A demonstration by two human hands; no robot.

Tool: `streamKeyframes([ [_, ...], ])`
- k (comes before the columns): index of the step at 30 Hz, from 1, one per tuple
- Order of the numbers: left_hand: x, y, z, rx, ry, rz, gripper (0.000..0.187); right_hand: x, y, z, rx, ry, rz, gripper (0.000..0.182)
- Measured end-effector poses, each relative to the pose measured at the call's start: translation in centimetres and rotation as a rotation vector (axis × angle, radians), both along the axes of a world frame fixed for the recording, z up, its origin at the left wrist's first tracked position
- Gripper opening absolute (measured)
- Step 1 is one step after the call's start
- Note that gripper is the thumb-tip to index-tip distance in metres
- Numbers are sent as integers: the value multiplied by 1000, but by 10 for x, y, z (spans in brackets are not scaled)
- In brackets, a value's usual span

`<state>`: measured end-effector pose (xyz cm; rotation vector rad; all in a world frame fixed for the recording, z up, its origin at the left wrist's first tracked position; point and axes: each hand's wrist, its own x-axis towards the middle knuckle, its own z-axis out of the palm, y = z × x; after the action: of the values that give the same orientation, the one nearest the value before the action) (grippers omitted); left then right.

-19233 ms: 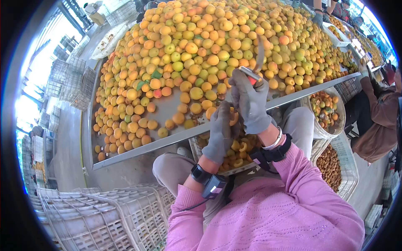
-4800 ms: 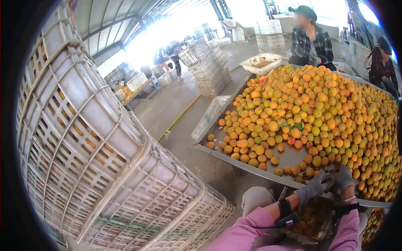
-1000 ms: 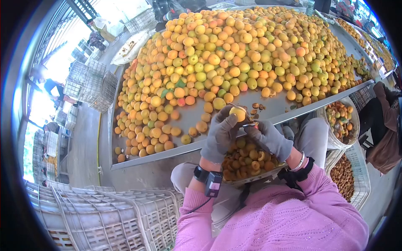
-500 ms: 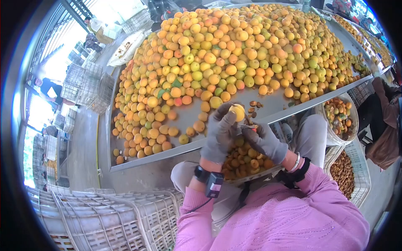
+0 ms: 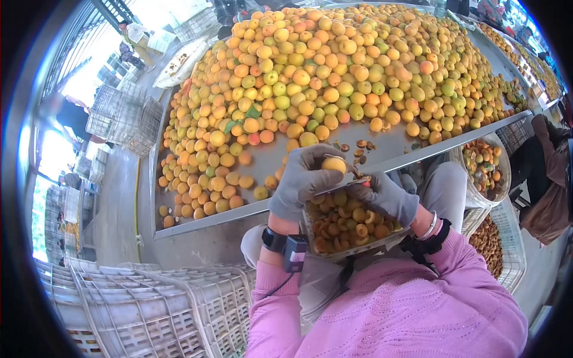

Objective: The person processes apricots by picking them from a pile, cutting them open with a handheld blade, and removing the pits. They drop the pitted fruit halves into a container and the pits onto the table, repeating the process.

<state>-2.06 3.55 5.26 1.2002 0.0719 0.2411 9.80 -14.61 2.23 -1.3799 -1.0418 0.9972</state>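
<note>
My left hand (image 5: 296, 184), in a grey glove, pinches a whole yellow apricot (image 5: 334, 165) between thumb and fingers. Close beside it, my gloved right hand (image 5: 389, 198) is closed around a small tool with a red part (image 5: 366, 181); its exact kind is hard to make out. Below both hands, a box of halved apricots (image 5: 352, 227) rests at my lap. Just beyond my fingers, several brown pits (image 5: 360, 153) lie on the metal table (image 5: 394, 146), in front of a large heap of apricots (image 5: 334, 71).
The table's raised metal edge (image 5: 239, 212) runs in front of me. White crates (image 5: 137, 304) stand at lower left. To the right are a bucket of fruit scraps (image 5: 484, 170) and a crate of pits (image 5: 486, 241). A person in brown (image 5: 546, 203) sits at the right; others are farther left.
My left hand has moved slightly left and down with the apricot, and its fingers now lie more over the fruit. My right hand has shifted slightly right, exposing more of the box of halves.
</note>
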Motion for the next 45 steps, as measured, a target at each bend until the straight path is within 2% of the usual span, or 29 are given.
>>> streamKeyframes([
  [2,5,-8,-4,-20,-54,7,44,-3,0,7,0,53,4,35],
  [4,11,-33,-12,-390,-268,132,43,-7,-1,23,-73,278,3,33],
  [8,16,-57,-20,-509,-283,277,47,-9,1,16,1,341,-47,33],
  [10,12,-46,-20,-357,-220,247,45,-9,3,11,70,264,-27,33],
  [11,9,-38,-19,-362,-220,258,45,-7,0,13,62,265,-17,33],
  [13,4,-17,-11,-181,-207,71,39,-3,-2,37,-60,169,71,33],
  [14,-1,-8,-9,-183,-206,72,39,5,-3,34,-61,170,71,33],
  [16,-8,5,-6,4,39,-12,35,20,-2,30,-237,-89,215,34],
  [20,-10,3,-3,141,201,-16,36,24,-3,36,-411,-29,223,34],
  [22,-2,-10,-4,-34,-10,81,35,26,-1,20,-209,-32,134,35],
  [23,1,-13,-5,-27,-13,76,35,24,1,14,-202,-35,129,35],
  [25,7,-19,-11,347,268,371,34,12,7,10,-108,376,-243,36],
  [26,9,-21,-14,345,269,364,34,11,9,10,-111,377,-249,36],
  [28,9,-26,-17,733,241,418,37,5,18,13,-8,330,-303,37],
  [29,10,-28,-16,733,238,407,37,-5,26,17,129,286,-392,36],
  [32,10,-37,-14,595,154,331,39,8,21,17,50,415,-323,39],
  [34,9,-39,-18,749,-15,387,37,4,23,21,77,446,-340,38],
  [36,11,-45,-19,833,-56,464,33,1,30,15,101,480,-350,37],
  [37,12,-49,-19,918,-101,537,31,1,37,5,117,241,-476,36],
  [38,13,-53,-21,916,-99,539,31,1,42,-4,133,-1,-598,35],
  [41,17,-57,-29,818,-27,578,33,-16,50,11,149,-38,-715,33],
  [42,18,-57,-33,670,24,591,34,-15,50,11,149,-37,-715,33],
  [43,19,-58,-36,521,75,602,36,-14,50,10,194,-196,-708,32],
  [44,20,-59,-40,520,77,600,36,-12,50,9,238,-355,-698,31],
  [45,22,-62,-38,129,93,547,35,-10,50,10,236,-356,-698,31],
])
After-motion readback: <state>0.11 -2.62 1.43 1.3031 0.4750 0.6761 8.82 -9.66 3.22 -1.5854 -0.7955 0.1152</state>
